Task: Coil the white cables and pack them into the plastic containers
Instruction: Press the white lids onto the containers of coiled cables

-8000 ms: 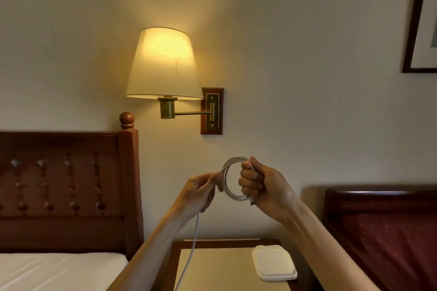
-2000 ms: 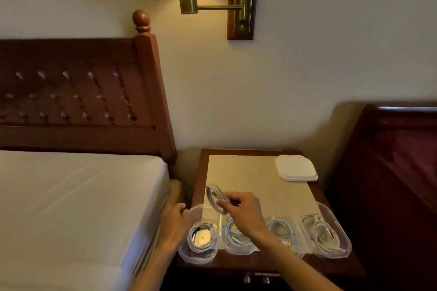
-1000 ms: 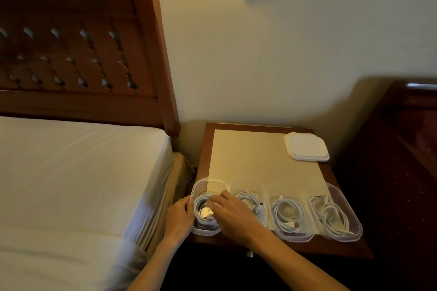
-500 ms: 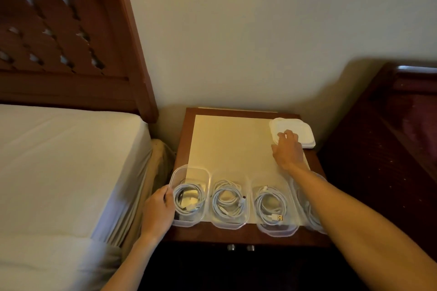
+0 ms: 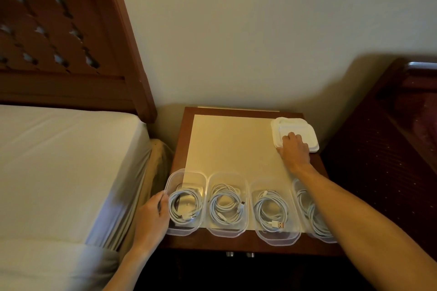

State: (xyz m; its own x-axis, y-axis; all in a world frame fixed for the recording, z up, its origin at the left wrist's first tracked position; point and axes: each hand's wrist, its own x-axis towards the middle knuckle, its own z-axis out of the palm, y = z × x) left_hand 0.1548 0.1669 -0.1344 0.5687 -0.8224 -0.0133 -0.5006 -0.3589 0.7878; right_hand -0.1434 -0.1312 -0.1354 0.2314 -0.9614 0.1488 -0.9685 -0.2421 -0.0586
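Several clear plastic containers stand in a row along the nightstand's front edge, each with a coiled white cable inside. My left hand (image 5: 151,217) grips the left wall of the leftmost container (image 5: 186,173), which holds a cable coil (image 5: 185,205). My right hand (image 5: 294,149) reaches to the back right corner and holds the top lid of a stack of white lids (image 5: 293,125), fingers on top and thumb at its near edge. My right forearm covers part of the rightmost container (image 5: 314,224).
The wooden nightstand (image 5: 184,130) carries a cream mat (image 5: 231,144). A bed with a white sheet (image 5: 59,160) and a wooden headboard (image 5: 71,42) lies close on the left. Dark red furniture (image 5: 390,149) stands on the right, and the wall is behind.
My right hand left the coil in the leftmost container and moved back right to the lid stack, where it now holds the top lid. My left hand stays on the leftmost container.
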